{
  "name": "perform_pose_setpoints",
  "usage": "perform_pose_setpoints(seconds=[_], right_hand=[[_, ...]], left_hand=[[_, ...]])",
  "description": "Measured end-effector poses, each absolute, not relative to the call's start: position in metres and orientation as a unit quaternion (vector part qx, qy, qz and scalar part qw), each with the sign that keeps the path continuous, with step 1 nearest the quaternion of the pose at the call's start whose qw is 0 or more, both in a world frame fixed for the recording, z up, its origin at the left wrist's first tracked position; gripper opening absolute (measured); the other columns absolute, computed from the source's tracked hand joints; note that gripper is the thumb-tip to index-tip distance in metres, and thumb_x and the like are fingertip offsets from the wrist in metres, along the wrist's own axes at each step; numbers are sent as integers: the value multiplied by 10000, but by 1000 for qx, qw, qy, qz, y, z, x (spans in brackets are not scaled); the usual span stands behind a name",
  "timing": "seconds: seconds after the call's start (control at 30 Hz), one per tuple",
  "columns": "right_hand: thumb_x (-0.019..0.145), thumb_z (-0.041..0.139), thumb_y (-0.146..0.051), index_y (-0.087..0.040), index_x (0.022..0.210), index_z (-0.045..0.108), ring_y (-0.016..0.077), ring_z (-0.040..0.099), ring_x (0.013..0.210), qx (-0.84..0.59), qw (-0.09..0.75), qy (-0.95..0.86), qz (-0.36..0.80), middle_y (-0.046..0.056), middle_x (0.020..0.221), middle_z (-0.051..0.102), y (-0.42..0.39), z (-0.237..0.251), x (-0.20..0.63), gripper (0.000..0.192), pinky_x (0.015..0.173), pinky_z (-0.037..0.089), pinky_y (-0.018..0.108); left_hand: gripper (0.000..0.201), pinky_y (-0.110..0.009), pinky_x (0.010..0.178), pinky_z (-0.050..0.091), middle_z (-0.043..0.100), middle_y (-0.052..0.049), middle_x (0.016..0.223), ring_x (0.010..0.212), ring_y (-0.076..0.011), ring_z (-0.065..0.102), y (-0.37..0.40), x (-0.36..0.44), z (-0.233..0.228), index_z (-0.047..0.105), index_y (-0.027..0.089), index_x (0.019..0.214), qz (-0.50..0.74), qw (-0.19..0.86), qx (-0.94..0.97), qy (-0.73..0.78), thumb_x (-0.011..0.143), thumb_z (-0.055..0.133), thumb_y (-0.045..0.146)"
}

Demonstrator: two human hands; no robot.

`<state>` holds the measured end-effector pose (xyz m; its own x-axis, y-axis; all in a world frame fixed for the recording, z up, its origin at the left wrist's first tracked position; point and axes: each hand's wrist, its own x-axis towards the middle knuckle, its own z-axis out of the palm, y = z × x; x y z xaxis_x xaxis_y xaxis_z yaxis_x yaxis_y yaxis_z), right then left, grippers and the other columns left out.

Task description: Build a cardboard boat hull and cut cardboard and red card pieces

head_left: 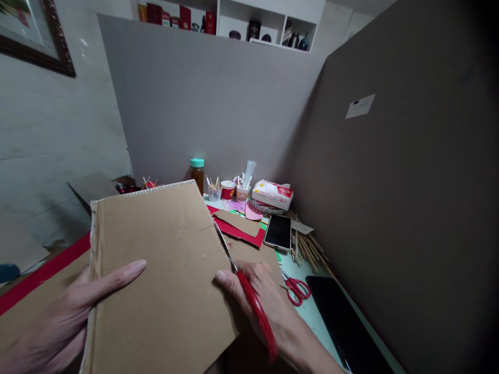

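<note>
Cardboard: big flat brown cardboard sheet (163, 275) with a bumpy cut edge at the top, held up in front of the person, over the table, in the low middle of the view.
Left hand: left hand (66, 317) grips the sheet's left side, thumb lying flat on the front, other fingers hidden behind.
Right hand: right hand (265, 296) is closed around the long scissors with red handles (249, 296), at the sheet's right edge.
Blades: thin and grey, lying along the right edge of the sheet; whether they are apart or together cannot be told.
Under the sheet: more brown cardboard and a long red strip (39, 275).
Just behind: red paper (244, 235) with a small brown cardboard piece (237, 222) on it.
Right side: black phone (278, 231), small red scissors (297, 289), bundle of thin wooden sticks (310, 249).
Back of table: jar with green lid (197, 174), little paper cups (228, 190) with sticks, white and red tissue pack (273, 194).
Around: tall grey boards (210, 98) like walls.
</note>
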<state>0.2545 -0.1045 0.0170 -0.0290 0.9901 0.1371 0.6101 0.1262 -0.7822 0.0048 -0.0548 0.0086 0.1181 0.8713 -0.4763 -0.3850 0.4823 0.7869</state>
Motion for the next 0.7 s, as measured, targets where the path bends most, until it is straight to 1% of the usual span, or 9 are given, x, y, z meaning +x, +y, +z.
perform_pose_setpoints(seconds=[0.07, 0.13, 0.2, 0.33, 0.43, 0.5, 0.57, 0.7], right_hand=[[989, 416, -584, -220, 583, 299, 109, 275, 540, -590, 353, -664, 294, -49, 591, 293, -104, 18, 252, 558, 496, 243, 277], [986, 427, -556, -220, 585, 295, 106, 272, 536, -589, 354, -663, 298, -49, 577, 304, -103, 22, 250, 540, 499, 242, 278], [956, 479, -546, -216, 579, 375, 108, 322, 546, -589, 368, -658, 291, -45, 567, 366, -102, 25, 250, 512, 507, 254, 270], [939, 501, -561, -208, 629, 513, 117, 465, 548, -568, 443, -624, 304, -31, 561, 491, -97, 27, 259, 470, 509, 305, 245], [933, 504, -598, -199, 721, 601, 108, 482, 466, -572, 475, -579, 335, -30, 527, 521, -91, 23, 267, 462, 454, 318, 227], [907, 548, -615, -188, 768, 624, 98, 482, 442, -563, 496, -555, 360, -23, 553, 553, -87, 20, 270, 455, 433, 335, 220], [865, 613, -622, -182, 811, 626, 96, 502, 461, -540, 520, -536, 389, -16, 604, 581, -85, 18, 271, 444, 439, 366, 216], [768, 734, -596, -178, 965, 604, 96, 529, 538, -477, 563, -486, 469, -34, 664, 571, -86, 22, 267, 479, 506, 416, 212]], left_hand=[[1171, -716, 820, 556, 799, -169, 953, 860, -535, 720, -56, 5, 8, 440, 310, 1475, 437, 708, 240, 500, 428, 960, 242], [1199, -715, 806, 563, 804, -155, 898, 801, -519, 731, -57, 7, 8, 409, 306, 1494, 433, 709, 241, 502, 431, 961, 240], [1219, -704, 784, 577, 804, -147, 869, 762, -508, 736, -57, 9, 10, 391, 303, 1505, 438, 704, 244, 503, 429, 961, 238], [1215, -695, 679, 603, 803, -163, 891, 731, -512, 734, -55, 9, 13, 416, 263, 1497, 439, 704, 234, 507, 407, 952, 225], [1161, -633, 602, 628, 803, -160, 850, 691, -491, 737, -54, 7, 13, 489, 225, 1447, 441, 705, 218, 511, 379, 946, 215], [1115, -568, 557, 641, 799, -146, 783, 663, -466, 741, -53, 5, 12, 540, 205, 1400, 450, 700, 215, 511, 361, 943, 184], [1067, -537, 544, 644, 795, -145, 759, 638, -445, 742, -51, 2, 11, 567, 181, 1367, 453, 699, 211, 511, 365, 933, 164], [978, -575, 600, 639, 798, -174, 817, 661, -434, 748, -47, -1, 11, 555, 173, 1381, 434, 725, 187, 501, 461, 886, 192]])
